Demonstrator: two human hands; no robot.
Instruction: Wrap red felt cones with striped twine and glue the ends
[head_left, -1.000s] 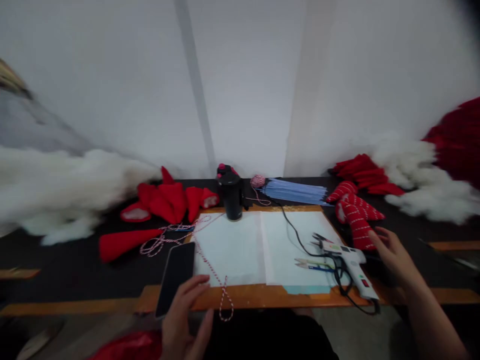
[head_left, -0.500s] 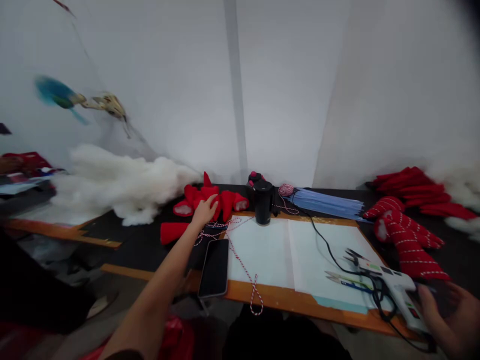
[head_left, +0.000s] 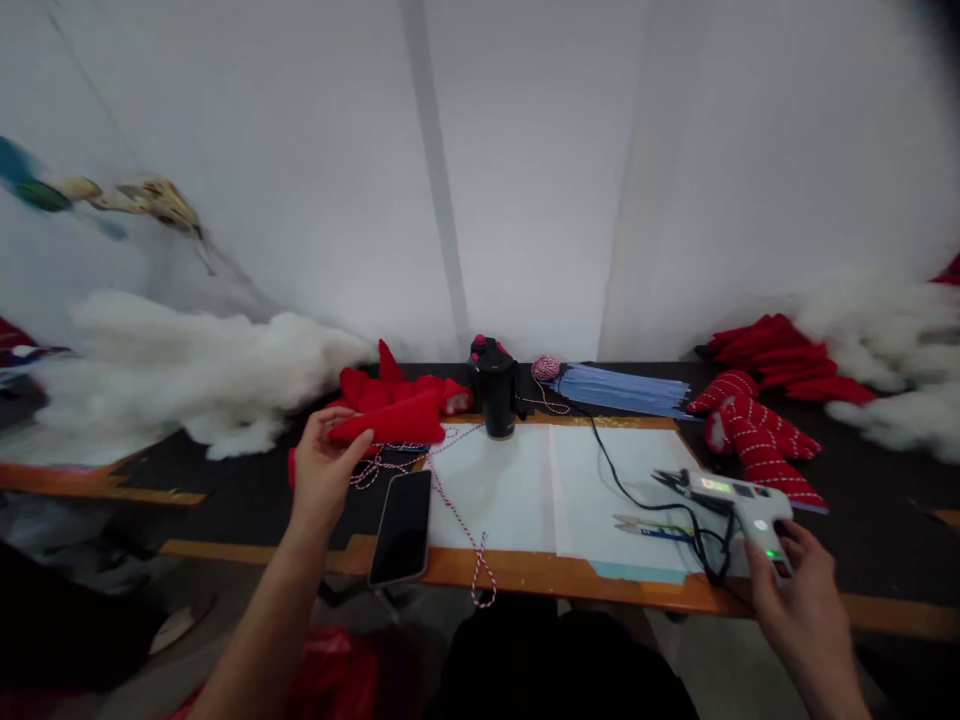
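My left hand (head_left: 328, 465) pinches a red cone-shaped fabric piece (head_left: 394, 418) between thumb and fingers, raised over the other stuffed red fabric pieces (head_left: 450, 392). At the right, the fingers and thumb of my right hand (head_left: 806, 600) close around the handle of a white corded glue gun (head_left: 739, 500). Its small display and a green light are lit. Scissors-like snips (head_left: 652, 527) lie on the white paper (head_left: 495, 490) below its nozzle. Red-and-white twine (head_left: 457, 510) trails over the paper's left side, ending in a loop past the table edge.
A black phone (head_left: 401, 528) rests at the table's front edge. Behind the paper stand a black tumbler (head_left: 496, 395) and blue strips (head_left: 619, 388). Twine-wrapped red pieces (head_left: 772, 440) lie at right, near stacked red fabric (head_left: 787, 360). White stuffing (head_left: 187, 365) is heaped at left.
My left hand has lifted a red fabric piece from the pile and drawn it back. My right hand has taken the glue gun's handle, and the gun's display has lit up. The view has shifted right.
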